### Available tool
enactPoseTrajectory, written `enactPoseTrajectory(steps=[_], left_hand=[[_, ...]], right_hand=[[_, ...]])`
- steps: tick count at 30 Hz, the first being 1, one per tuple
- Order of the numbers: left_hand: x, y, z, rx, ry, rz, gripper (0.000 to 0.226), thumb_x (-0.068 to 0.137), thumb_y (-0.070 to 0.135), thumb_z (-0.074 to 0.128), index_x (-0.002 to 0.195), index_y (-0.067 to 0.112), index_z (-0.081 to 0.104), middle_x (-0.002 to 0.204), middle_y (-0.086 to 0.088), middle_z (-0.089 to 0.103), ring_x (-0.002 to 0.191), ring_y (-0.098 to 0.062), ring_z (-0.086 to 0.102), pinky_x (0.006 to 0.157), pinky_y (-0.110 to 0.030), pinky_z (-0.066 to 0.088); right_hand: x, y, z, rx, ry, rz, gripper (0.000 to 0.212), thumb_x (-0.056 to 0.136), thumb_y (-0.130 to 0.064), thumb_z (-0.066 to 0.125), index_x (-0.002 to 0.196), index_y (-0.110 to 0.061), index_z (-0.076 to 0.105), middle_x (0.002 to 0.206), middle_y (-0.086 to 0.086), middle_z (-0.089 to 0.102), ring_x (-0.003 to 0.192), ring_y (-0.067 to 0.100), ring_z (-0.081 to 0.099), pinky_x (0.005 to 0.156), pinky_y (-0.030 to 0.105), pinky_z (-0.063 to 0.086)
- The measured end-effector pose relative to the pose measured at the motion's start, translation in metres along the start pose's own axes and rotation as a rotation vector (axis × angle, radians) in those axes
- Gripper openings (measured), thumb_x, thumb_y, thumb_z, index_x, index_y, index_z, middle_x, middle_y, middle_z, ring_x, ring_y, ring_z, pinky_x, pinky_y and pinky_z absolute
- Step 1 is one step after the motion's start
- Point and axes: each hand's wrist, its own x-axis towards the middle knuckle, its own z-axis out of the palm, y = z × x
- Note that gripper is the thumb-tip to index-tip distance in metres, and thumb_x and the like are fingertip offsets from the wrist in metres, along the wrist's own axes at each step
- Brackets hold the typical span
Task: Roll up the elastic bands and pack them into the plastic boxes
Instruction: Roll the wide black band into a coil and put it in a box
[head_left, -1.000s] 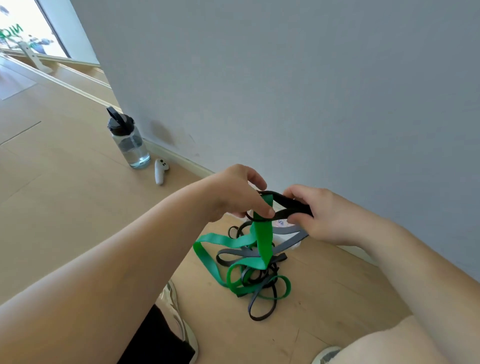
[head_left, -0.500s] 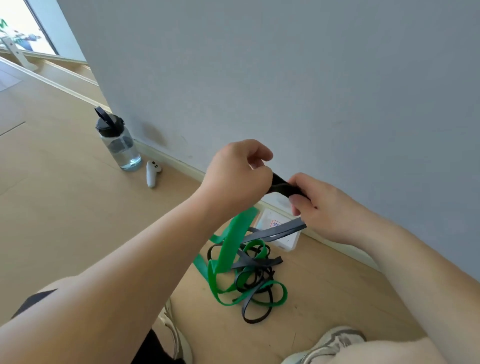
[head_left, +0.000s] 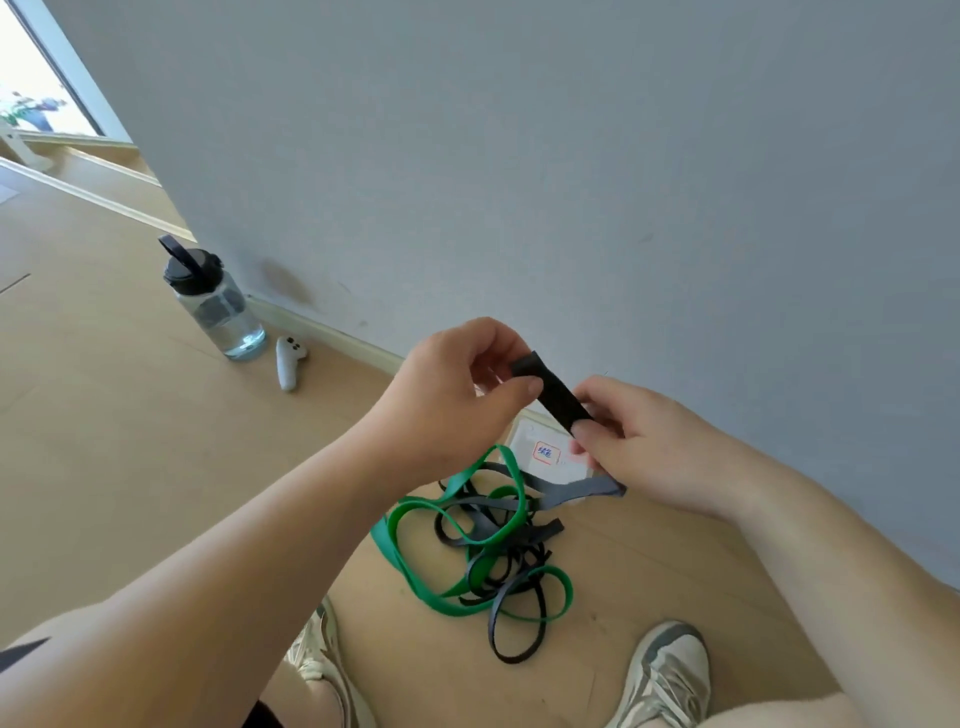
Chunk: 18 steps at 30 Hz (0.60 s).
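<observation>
A plain grey-blue wall (head_left: 571, 156) is met at its foot by a pale skirting board (head_left: 332, 332), below which light wooden flooring (head_left: 104, 441) is laid. Left of the wall's corner, a bright daylit window (head_left: 26, 98) is seen, with more wood floor spread beneath it.

Two hands, one water bottle (head_left: 215, 301), one white controller (head_left: 288, 361), two shoes, one labelled plastic box (head_left: 540, 451).

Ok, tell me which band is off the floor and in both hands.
The black band, pinched flat between the left hand and right hand. The green band and the other dark ones lie tangled on the floor below.
</observation>
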Motion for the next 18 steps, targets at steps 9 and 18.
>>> enactPoseTrajectory(steps=[9, 18], left_hand=[[0.002, 0.003, 0.020, -0.285, -0.026, -0.057, 0.011, 0.092, 0.012, 0.076, 0.099, 0.016, 0.069, 0.088, -0.005, 0.078, 0.083, -0.024, 0.075, 0.082, -0.042, 0.063], [-0.003, 0.001, 0.024, -0.324, 0.039, -0.106, 0.004, 0.098, 0.011, 0.068, 0.097, 0.013, 0.072, 0.080, -0.005, 0.079, 0.073, -0.016, 0.076, 0.076, -0.030, 0.064]], right_hand=[[-0.002, 0.004, 0.009, 0.643, 0.338, -0.153, 0.029, 0.092, 0.004, 0.070, 0.099, -0.023, 0.075, 0.087, 0.005, 0.077, 0.074, 0.020, 0.072, 0.074, 0.038, 0.058], [-0.008, 0.010, 0.011, 0.094, 0.581, -0.489, 0.030, 0.084, 0.001, 0.081, 0.107, -0.018, 0.080, 0.097, -0.007, 0.074, 0.087, 0.005, 0.069, 0.077, 0.010, 0.049]])
